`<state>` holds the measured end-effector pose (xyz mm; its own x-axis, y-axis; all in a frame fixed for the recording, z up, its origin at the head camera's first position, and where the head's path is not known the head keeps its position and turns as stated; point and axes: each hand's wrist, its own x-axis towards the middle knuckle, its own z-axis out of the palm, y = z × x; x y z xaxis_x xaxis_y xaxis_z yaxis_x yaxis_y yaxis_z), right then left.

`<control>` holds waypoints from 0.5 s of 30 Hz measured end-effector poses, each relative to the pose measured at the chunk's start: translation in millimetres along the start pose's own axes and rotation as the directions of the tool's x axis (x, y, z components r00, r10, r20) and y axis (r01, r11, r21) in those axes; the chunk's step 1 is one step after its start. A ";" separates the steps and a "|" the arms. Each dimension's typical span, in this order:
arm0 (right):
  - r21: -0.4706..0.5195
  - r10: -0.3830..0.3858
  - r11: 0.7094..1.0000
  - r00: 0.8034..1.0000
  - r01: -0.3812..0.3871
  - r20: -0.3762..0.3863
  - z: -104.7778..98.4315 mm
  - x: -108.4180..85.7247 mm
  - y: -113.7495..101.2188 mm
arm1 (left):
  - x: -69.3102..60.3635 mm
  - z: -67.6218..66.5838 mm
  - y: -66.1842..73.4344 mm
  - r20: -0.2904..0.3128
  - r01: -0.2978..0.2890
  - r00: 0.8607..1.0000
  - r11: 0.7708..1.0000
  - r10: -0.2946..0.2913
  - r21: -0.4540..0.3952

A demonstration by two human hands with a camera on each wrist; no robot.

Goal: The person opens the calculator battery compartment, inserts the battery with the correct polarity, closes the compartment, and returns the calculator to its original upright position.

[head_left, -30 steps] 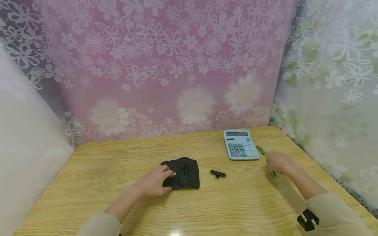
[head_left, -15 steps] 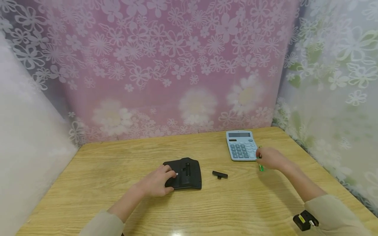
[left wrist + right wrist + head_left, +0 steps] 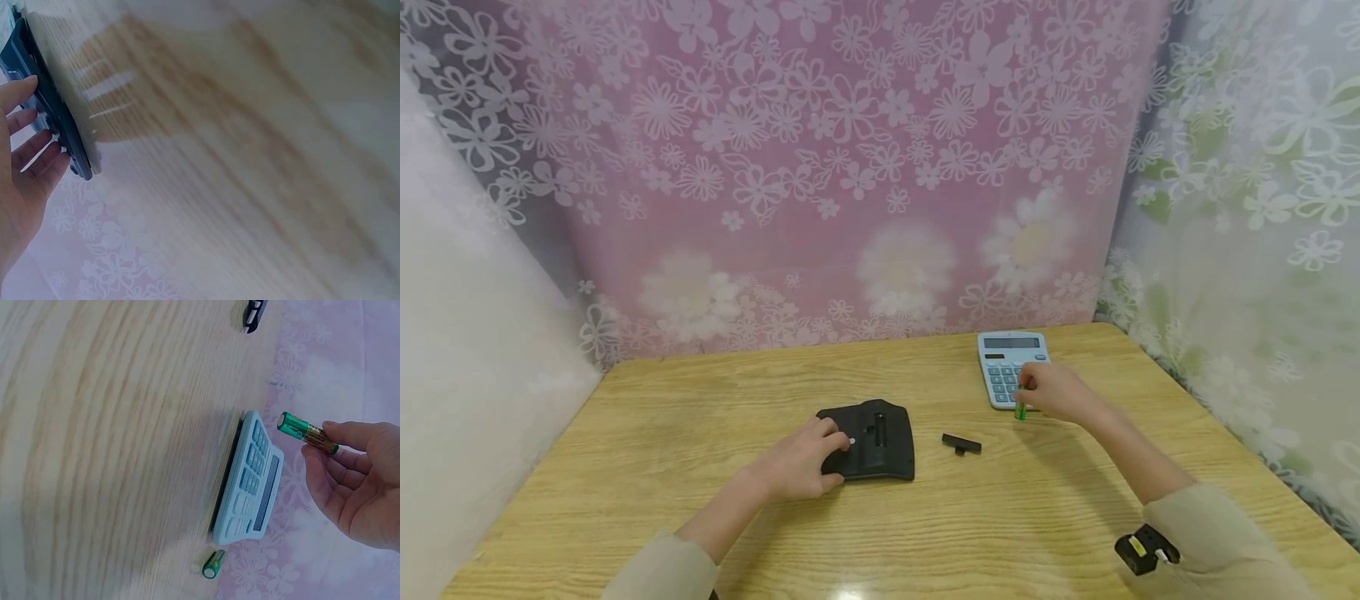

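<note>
A flat black device (image 3: 891, 462) lies on the table with its battery slot facing up. My left hand (image 3: 801, 462) rests on its left part, thumb by the near edge and fingertips on the upper side. In the left wrist view, these fingers look relaxed on the black device (image 3: 62, 122). My right hand (image 3: 1056, 392) pinches a green-and-gold battery (image 3: 306, 432) between thumb and fingers, in front of the light blue calculator (image 3: 1007, 367). A second green battery (image 3: 214, 564) lies beside the calculator in the right wrist view; my right hand hides it in the head view.
Between the black device and the calculator lies a small black battery cover (image 3: 962, 443) with a tab. The wooden table (image 3: 715, 400) ends against a pink flowered curtain (image 3: 805, 275) at the back. More flowered curtain (image 3: 1240, 275) hangs on the right.
My right hand has picked up one green battery from the right of the table and moved left with it, in front of the calculator. My left hand stays on the black device.
</note>
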<state>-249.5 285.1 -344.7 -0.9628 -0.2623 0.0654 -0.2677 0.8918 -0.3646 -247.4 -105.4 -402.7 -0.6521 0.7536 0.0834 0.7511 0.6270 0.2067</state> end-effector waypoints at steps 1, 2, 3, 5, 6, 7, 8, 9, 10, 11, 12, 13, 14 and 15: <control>-0.003 -0.006 1.000 1.000 0.006 -0.006 0.8 1.8 -1.4 | 0.1 -0.6 0.2 0.000 -0.001 1.000 1.000 0.001 -0.003; -0.005 -0.007 1.000 1.000 0.007 -0.007 2.0 3.5 -2.6 | 0.1 -1.0 0.4 0.002 -0.001 1.000 1.000 0.001 -0.006; -0.004 -0.015 1.000 1.000 0.015 -0.010 2.9 5.1 -4.3 | 0.2 -1.4 0.5 0.003 -0.001 1.000 1.000 0.001 -0.007; 0.006 -0.024 1.000 1.000 0.024 -0.015 5.1 8.5 -7.3 | 0.4 -1.8 0.5 0.006 0.001 1.000 1.000 -0.001 -0.009; 0.016 -0.026 1.000 1.000 0.026 -0.017 6.5 10.0 -9.1 | 0.5 -1.7 0.3 0.007 0.003 1.000 1.000 -0.003 -0.010; 0.029 -0.031 0.999 0.999 0.032 -0.019 7.5 11.4 -11.4 | 0.5 -1.6 0.2 0.008 0.005 1.000 1.000 -0.005 -0.009; 0.048 -0.033 0.998 0.999 0.034 -0.020 8.4 12.9 -13.9 | 0.5 -1.4 0.1 0.009 0.007 1.000 1.000 -0.007 -0.007; 0.063 -0.039 0.997 0.999 0.040 -0.024 9.2 14.4 -16.6 | 0.5 -1.3 0.2 0.008 0.008 1.000 1.000 -0.008 -0.007; 0.074 -0.037 0.996 0.999 0.039 -0.028 10.2 16.3 -19.2 | 0.5 -1.3 0.2 0.008 0.010 1.000 1.000 -0.010 -0.008; 0.089 -0.037 0.995 0.999 0.039 -0.029 11.2 17.9 -22.1 | 0.5 -1.1 0.1 0.007 0.010 1.000 1.000 -0.010 -0.008; 0.107 -0.034 0.994 0.999 0.037 -0.028 12.3 19.5 -25.0 | 0.6 -1.1 0.3 0.007 0.010 1.000 1.000 -0.010 -0.008; 0.124 -0.033 0.992 0.999 0.036 -0.025 13.3 21.1 -28.0 | 0.5 -1.1 0.5 0.007 0.010 1.000 1.000 -0.010 -0.008; 0.143 -0.027 0.989 0.999 0.030 -0.021 14.8 22.8 -30.8 | 0.5 -1.0 0.7 0.007 0.009 1.000 1.000 -0.009 -0.006; 0.153 -0.022 0.988 1.000 0.024 -0.019 16.5 24.6 -33.5 | 0.5 -0.9 0.7 0.007 0.008 1.000 1.000 -0.008 -0.005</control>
<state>-263.5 242.7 -346.2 -0.9573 -0.2746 0.0908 -0.2822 0.8181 -0.5010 -247.3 -104.8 -401.6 -0.6575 0.7497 0.0748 0.7451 0.6322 0.2125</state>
